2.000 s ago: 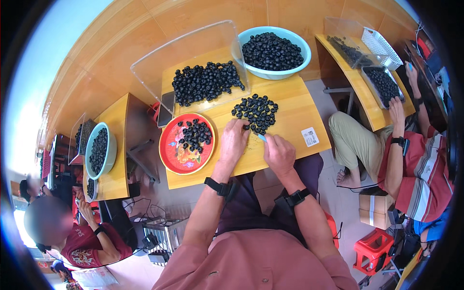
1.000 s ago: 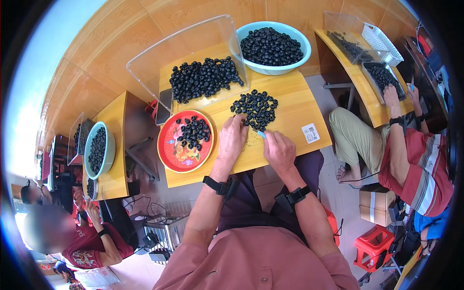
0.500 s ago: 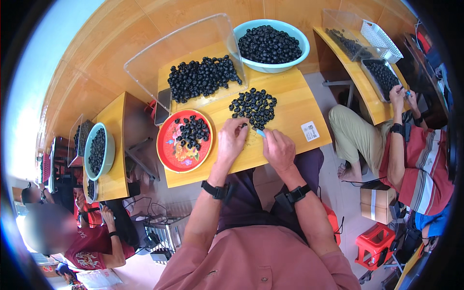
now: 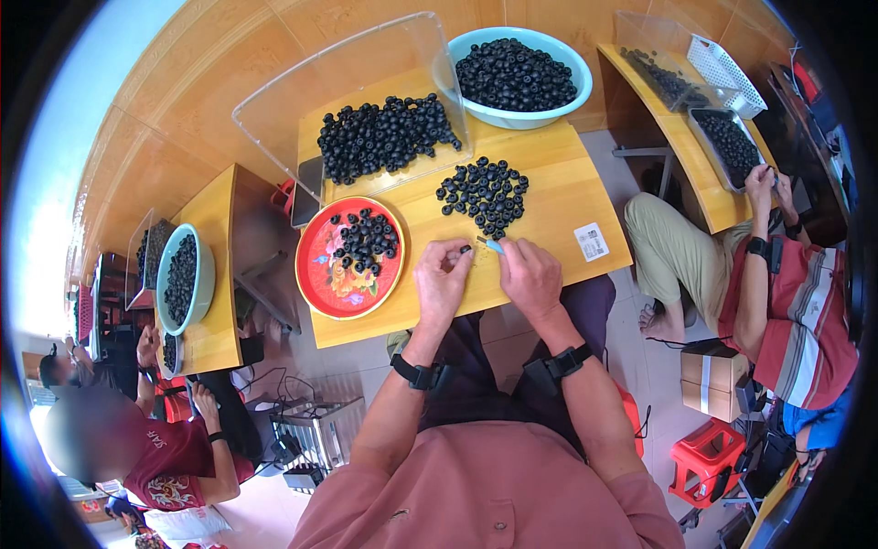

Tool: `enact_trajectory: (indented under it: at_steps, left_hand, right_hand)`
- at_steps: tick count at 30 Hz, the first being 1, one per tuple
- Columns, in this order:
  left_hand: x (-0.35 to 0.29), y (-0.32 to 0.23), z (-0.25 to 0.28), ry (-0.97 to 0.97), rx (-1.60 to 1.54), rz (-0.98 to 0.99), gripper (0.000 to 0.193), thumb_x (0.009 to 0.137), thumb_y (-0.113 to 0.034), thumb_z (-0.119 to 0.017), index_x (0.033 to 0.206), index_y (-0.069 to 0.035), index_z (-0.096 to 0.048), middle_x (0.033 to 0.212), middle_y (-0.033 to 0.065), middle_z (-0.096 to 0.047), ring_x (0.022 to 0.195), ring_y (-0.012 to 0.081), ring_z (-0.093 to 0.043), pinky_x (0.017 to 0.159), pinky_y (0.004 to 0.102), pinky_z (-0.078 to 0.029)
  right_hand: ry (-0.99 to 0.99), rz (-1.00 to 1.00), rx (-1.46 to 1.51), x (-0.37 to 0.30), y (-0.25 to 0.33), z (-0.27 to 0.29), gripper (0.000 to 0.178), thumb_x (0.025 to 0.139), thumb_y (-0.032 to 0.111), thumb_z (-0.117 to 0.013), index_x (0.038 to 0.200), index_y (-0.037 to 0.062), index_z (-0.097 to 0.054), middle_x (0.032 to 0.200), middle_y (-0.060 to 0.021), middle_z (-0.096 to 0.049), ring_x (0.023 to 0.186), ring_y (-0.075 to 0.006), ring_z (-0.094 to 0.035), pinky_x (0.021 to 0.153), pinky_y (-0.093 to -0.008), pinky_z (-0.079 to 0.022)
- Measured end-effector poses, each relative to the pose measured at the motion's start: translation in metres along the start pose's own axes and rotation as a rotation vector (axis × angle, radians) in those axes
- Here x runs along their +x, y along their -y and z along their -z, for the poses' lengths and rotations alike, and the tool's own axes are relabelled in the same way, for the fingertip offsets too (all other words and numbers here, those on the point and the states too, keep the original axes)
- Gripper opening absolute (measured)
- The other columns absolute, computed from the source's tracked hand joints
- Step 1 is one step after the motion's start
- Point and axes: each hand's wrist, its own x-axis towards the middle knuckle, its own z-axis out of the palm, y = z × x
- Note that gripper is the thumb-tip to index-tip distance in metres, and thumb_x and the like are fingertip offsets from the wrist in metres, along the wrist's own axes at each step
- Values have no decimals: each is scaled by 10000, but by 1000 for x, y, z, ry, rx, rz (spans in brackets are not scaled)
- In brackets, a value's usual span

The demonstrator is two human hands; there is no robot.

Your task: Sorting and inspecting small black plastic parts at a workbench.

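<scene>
My left hand [image 4: 442,277] pinches one dark round blueberry-like piece [image 4: 465,249] between thumb and fingertips, low over the yellow table [image 4: 558,197]. My right hand [image 4: 530,277] is closed on a small tool with a light-blue handle [image 4: 494,246]. Its short dark tip points left at the held piece; I cannot tell whether they touch. Just beyond both hands lies a loose pile of similar pieces [image 4: 487,197]. To the left of my left hand is a round red tray [image 4: 306,274] with a flower print, carrying several more pieces.
A clear plastic box [image 4: 315,91], tipped on its side, holds many pieces at the back. Beside it stands a light-blue basin [image 4: 521,122] full of them. A dark phone-like slab [image 4: 308,192] lies by the tray. Co-workers sit at tables left and right; a red stool [image 4: 704,462] stands at right.
Both hands have come slightly nearer to me. The tool tip has drawn a little away from the left fingertips. The co-worker's hand at left has risen beside that table.
</scene>
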Motion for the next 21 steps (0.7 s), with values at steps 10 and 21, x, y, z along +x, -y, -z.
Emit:
enact_trajectory:
  at_steps: [10,21]
  left_hand:
    - [-1,-3,5,35,65,-110,198,848,-4,-817,1035,-26,-758,958,85,-675,768,172,-657,708,299,-547]
    - [-1,2,1,17,-12,-29,176,869,-13,-806,1022,-21,-721,935,76,-705,781,155,-682,719,296,-557]
  right_hand:
    - [8,-3,-8,-1,-1,-1,86,902,108,-689,980,72,-694,767,-74,-610,693,-270,-650,605,-412,-517]
    - [-7,11,16,-1,-1,-1,85,898,102,-693,976,68,-686,754,-73,-599,684,-268,-646,600,-411,-512]
